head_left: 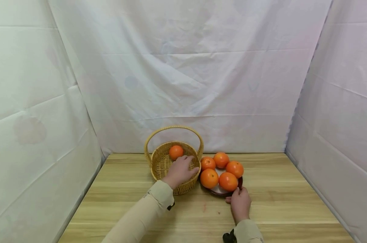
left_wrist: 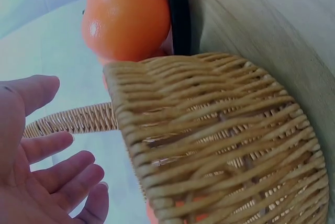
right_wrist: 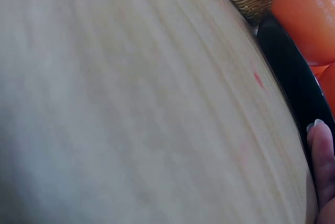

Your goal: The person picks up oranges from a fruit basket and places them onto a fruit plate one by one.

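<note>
A woven wicker basket [head_left: 162,166] with a tall arched handle [head_left: 175,127] stands left of a dark-rimmed plate [head_left: 216,193]. Inside the basket, one orange [head_left: 176,152] lies toward the back. My left hand [head_left: 181,171] is over the basket's right front side, its fingers loosely bent with nothing between them in the left wrist view. Several oranges [head_left: 228,181] sit in a ring on the plate, around its pale middle. My right hand [head_left: 241,204] holds the plate's front right edge, thumb at the rim and fingers [right_wrist: 322,148] along the dark outer side.
The wood-grained table [head_left: 125,195] carries both containers, which stand close together near its back. White cloth [head_left: 186,84] hangs behind the table and along both sides. Small red marks [head_left: 205,207] show on the tabletop in front of the plate.
</note>
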`<state>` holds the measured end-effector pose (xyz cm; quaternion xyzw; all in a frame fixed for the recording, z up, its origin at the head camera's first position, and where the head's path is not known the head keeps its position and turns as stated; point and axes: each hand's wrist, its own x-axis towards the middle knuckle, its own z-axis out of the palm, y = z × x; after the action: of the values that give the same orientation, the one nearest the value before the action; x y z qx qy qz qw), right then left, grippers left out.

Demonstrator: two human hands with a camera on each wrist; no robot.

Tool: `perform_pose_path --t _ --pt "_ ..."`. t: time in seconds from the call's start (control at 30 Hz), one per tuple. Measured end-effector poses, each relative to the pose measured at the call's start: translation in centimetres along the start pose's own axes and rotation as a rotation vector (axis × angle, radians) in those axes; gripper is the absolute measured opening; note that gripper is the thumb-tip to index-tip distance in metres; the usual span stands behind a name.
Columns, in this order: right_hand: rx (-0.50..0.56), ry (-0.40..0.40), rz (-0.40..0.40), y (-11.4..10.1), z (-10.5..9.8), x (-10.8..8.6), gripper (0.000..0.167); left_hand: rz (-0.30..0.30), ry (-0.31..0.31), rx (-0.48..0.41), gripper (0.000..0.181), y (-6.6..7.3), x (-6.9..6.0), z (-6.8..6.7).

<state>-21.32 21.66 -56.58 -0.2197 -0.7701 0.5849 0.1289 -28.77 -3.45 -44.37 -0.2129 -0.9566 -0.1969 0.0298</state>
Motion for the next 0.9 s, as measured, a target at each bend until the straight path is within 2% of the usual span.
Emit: perform_pose_path --t 0.33,0.53,0.7,0.9 --pt "0.007 0.000 -0.001 0.1 0.0 0.1 0.045 -0.030 -0.010 -0.022 0.059 -0.3 0.3 -0.7" --pt "0.002 -0.001 0.012 0.2 0.0 0.1 0.045 -0.043 -0.027 0.015 0.060 -0.9 0.9 -1.3" --pt "0.008 -0.001 0.017 0.1 -0.1 0.2 0.046 -0.045 -0.024 0.037 0.058 -2.0 1.8 -1.9" --pt "0.013 -0.015 0.023 0.1 -0.1 0.2 0.046 -0.087 -0.033 0.039 0.055 -3.8 2.5 -2.3"
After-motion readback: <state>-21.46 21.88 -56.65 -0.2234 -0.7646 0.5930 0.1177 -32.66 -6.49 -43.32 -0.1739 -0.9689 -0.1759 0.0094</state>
